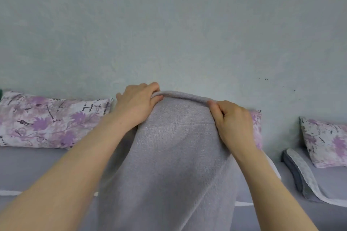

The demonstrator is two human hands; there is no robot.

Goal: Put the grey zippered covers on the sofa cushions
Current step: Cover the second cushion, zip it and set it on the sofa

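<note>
Grey cover (174, 155) stood upright on sofa (28, 170), in front of floral pillows (47, 118). Left grip (139, 103) and right grip (232, 122) both pinched its top edge. Looked soft, floppy, fairly light, would probably bunch easy; best held at top hem near corners, imo.

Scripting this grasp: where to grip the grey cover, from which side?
The bunched top edge of the grey cover, pinched from the near side at both ends, as the left hand and right hand do; the taut face below offers no fold.
</note>
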